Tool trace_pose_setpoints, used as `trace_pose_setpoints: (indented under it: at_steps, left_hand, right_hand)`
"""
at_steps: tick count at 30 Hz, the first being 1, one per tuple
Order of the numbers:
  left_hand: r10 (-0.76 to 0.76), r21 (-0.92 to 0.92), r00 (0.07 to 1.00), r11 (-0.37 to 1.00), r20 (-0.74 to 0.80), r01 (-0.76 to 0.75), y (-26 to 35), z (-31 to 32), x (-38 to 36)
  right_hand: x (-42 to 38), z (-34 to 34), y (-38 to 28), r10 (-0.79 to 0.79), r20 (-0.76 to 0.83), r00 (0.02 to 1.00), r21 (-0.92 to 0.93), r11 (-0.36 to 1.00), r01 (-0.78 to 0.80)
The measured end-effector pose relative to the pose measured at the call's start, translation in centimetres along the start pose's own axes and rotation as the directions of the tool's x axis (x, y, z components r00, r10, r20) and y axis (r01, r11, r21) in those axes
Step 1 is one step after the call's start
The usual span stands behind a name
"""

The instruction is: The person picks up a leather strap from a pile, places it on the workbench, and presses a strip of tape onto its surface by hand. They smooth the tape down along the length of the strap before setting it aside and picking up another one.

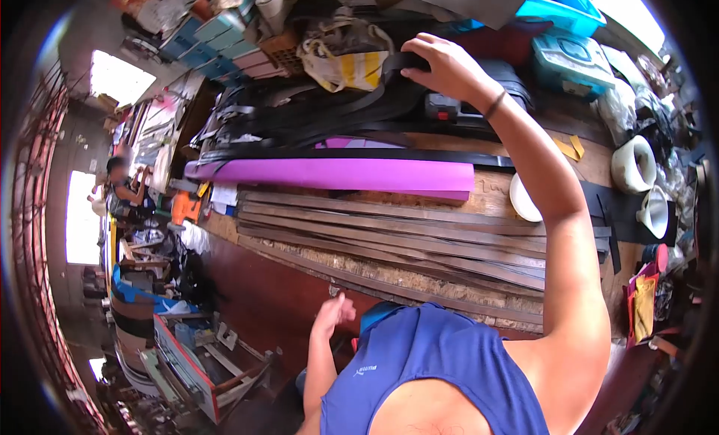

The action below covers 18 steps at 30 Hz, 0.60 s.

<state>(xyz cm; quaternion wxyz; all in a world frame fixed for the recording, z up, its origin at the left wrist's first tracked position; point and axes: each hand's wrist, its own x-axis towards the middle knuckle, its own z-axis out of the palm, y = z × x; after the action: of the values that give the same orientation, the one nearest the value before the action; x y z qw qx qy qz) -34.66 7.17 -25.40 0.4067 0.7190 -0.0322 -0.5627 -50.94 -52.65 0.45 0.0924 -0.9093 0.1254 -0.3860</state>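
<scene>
A black strap [407, 61] is gripped by the right hand [447, 69] above the worktop [490, 199]; the left hand [332, 316] is loosely open. If tugged hard, the black pile [322, 114] could be tangled.

Daylight enters through overexposed windows [85, 218] at left, with more white glare at upper right; the desk [490, 186] is bright, the far-left floor area dim. Fisheye distortion bends the edges into black corners; the left fingers [346, 309] look slightly soft.

Teal box [571, 67] near blue bin [588, 16]; yellow-white bag [358, 71].
</scene>
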Motion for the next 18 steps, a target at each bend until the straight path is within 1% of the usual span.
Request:
trace_pose_setpoints:
  at_steps: [1, 2, 3, 4, 5, 6, 7, 8, 9, 10, 11, 12, 13, 14, 15, 16, 17, 18]
  left_hand:
    - [0.154, -0.118, 0.977, 0.984, 0.147, -0.137, 3.1, 1.6, 0.9]
    - [0.282, -0.168, 0.926, 0.955, 0.25, -0.246, 6.9, 3.4, 1.4]
    - [0.34, -0.193, 0.905, 0.935, 0.257, -0.297, 11.2, 6.1, 0.7]
    - [0.414, -0.264, 0.855, 0.903, 0.313, -0.34, 14.5, 7.7, 1.1]
    - [0.45, -0.416, 0.824, 0.86, 0.343, -0.297, 17.2, 9.5, 1.7]
    - [0.494, -0.555, 0.787, 0.797, 0.37, -0.239, 19.5, 10.9, 2.6]
    - [0.563, -0.697, 0.711, 0.703, 0.421, -0.144, 21.1, 12.0, 3.7]
    - [0.637, -0.804, 0.623, 0.594, 0.454, -0.021, 22.6, 12.7, 4.6]
    - [0.658, -0.862, 0.637, 0.507, 0.4, 0.018, 24.4, 13.3, 4.1]
    - [0.669, -0.909, 0.657, 0.412, 0.348, 0.062, 25.9, 13.5, 3.7]
    - [0.69, -0.928, 0.656, 0.369, 0.308, 0.047, 26.7, 12.9, 4.5]
    - [0.669, -0.945, 0.692, 0.322, 0.272, 0.06, 27.3, 12.0, 5.3]
    - [0.681, -0.959, 0.699, 0.281, 0.22, 0.028, 27.1, 10.8, 7.1]
    - [0.689, -0.971, 0.705, 0.239, 0.167, -0.004, 26.9, 9.7, 8.8]
    - [0.655, -0.974, 0.744, 0.225, 0.132, -0.026, 27.3, 8.1, 9.1]
    - [0.572, -0.974, 0.816, 0.223, 0.09, -0.049, 27.7, 6.2, 9.6]
    - [0.577, -0.978, 0.815, 0.196, 0.051, -0.078, 27.6, 4.2, 10.7]
    - [0.581, -0.98, 0.814, 0.166, 0.01, -0.107, 27.3, 2.1, 12.2]
  right_hand:
    - [0.3, -0.8, -2.6, -0.041, 0.012, 0.999, 0.047, 0.998, 0.04]
    - [0.4, -1.6, -5.3, -0.087, 0.023, 0.996, 0.094, 0.992, 0.084]
    - [0.0, -2.4, -8.3, -0.096, 0.065, 0.993, 0.128, 0.988, 0.087]
    - [-0.6, -3.1, -11.4, -0.13, 0.045, 0.99, 0.178, 0.977, 0.12]
    - [-1.5, -3.6, -14.4, -0.138, 0.031, 0.99, 0.229, 0.965, 0.128]
    - [-2.7, -3.9, -16.8, -0.115, 0.09, 0.989, 0.255, 0.963, 0.088]
    - [-4.0, -4.2, -19.2, -0.101, 0.125, 0.987, 0.291, 0.955, 0.061]
    - [-5.5, -4.7, -21.1, -0.055, 0.198, 0.979, 0.288, 0.958, -0.004]
    - [-7.2, -5.1, -23.1, -0.001, 0.193, 0.981, 0.217, 0.975, -0.041]
    - [-8.8, -5.2, -24.2, 0.01, 0.186, 0.982, 0.185, 0.982, -0.045]
    - [-10.3, -5.6, -25.5, 0.156, 0.274, 0.949, 0.205, 0.955, -0.216]
    - [-12.0, -5.7, -26.1, 0.264, 0.287, 0.921, 0.242, 0.91, -0.337]
    - [-13.4, -5.8, -26.5, 0.311, 0.258, 0.915, 0.213, 0.905, -0.368]
    - [-14.7, -6.3, -27.2, 0.398, 0.234, 0.887, 0.11, 0.896, -0.431]
    - [-16.7, -6.7, -27.4, 0.523, 0.22, 0.824, 0.035, 0.84, -0.542]
    - [-18.4, -7.5, -27.3, 0.586, 0.206, 0.784, -0.069, 0.807, -0.586]
    - [-19.2, -8.5, -28.0, 0.668, 0.209, 0.714, -0.181, 0.744, -0.643]
    - [-21.2, -9.4, -27.8, 0.699, 0.197, 0.688, -0.281, 0.712, -0.643]
